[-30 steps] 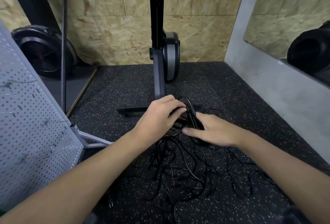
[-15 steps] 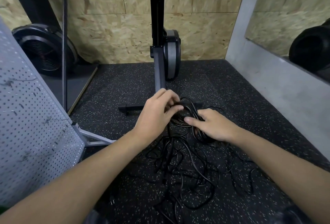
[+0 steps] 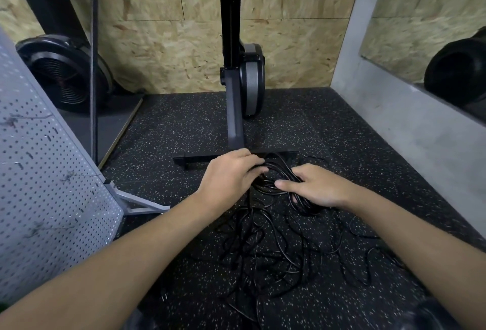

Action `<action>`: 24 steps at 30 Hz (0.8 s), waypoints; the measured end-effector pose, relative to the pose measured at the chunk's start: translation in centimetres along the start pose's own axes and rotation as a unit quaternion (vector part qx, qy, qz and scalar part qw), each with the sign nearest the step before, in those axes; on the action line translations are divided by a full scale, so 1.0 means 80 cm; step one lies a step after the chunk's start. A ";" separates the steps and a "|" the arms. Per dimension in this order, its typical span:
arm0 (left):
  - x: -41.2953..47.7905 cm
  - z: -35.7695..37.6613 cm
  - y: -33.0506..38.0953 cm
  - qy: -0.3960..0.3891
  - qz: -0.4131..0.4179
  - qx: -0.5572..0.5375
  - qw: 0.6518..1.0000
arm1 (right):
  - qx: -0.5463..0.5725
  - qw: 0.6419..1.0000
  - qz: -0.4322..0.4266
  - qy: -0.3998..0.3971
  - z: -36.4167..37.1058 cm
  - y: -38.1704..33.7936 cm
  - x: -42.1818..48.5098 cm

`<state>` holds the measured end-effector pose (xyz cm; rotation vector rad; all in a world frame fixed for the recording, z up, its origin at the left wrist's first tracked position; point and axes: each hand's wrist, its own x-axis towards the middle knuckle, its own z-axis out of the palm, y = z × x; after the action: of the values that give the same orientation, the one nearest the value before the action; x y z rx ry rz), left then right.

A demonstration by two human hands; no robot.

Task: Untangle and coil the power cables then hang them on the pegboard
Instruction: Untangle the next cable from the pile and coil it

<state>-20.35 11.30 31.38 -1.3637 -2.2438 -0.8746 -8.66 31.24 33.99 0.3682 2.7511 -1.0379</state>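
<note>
I find the grey perforated metal pegboard bare of cable, my left hand gripping a small gathered bundle of the tangled black power cables strewn on the floor, and my right hand hooked into the same loops, so I judge the work barely begun.

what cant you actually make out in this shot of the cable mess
Head view only.
How many power cables there are: black strands overlap on the dark floor.
Right hand grip: its fingertips sink among the loops.
Left hand fingertips: curled over the bundle, hidden by the hand itself.
Pegboard top and left part: cut off by the frame edge.
</note>
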 end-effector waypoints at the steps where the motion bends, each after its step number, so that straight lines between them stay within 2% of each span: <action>1: 0.000 0.002 -0.001 -0.008 0.010 0.005 1.000 | -0.016 1.000 -0.006 0.003 0.001 -0.001 -0.002; 4: 0.004 -0.002 -0.001 -0.013 0.030 -0.002 0.999 | 0.004 0.999 -0.040 -0.006 0.011 0.001 -0.003; 10: 0.017 -0.017 0.015 0.010 0.008 -0.060 0.998 | 0.200 0.978 -0.067 -0.008 0.041 0.005 0.004; 15: 0.025 -0.021 0.020 0.007 -0.060 -0.150 0.987 | 0.285 0.958 -0.036 -0.016 0.049 -0.005 0.004; 18: 0.023 -0.022 0.017 0.024 -0.080 -0.155 0.984 | 0.325 0.945 -0.029 -0.020 0.041 -0.016 0.002; 21: 0.017 -0.021 0.007 0.025 -0.115 -0.155 0.981 | 0.348 0.937 -0.009 0.016 0.030 -0.020 0.002; 24: 0.004 -0.018 0.006 -0.007 -0.172 -0.241 0.955 | 0.363 0.931 -0.002 0.035 0.017 -0.023 -0.002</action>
<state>-20.09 10.73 32.78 -1.1697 -2.4175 -1.6225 -8.93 29.02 34.16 0.4949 2.3105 -2.0547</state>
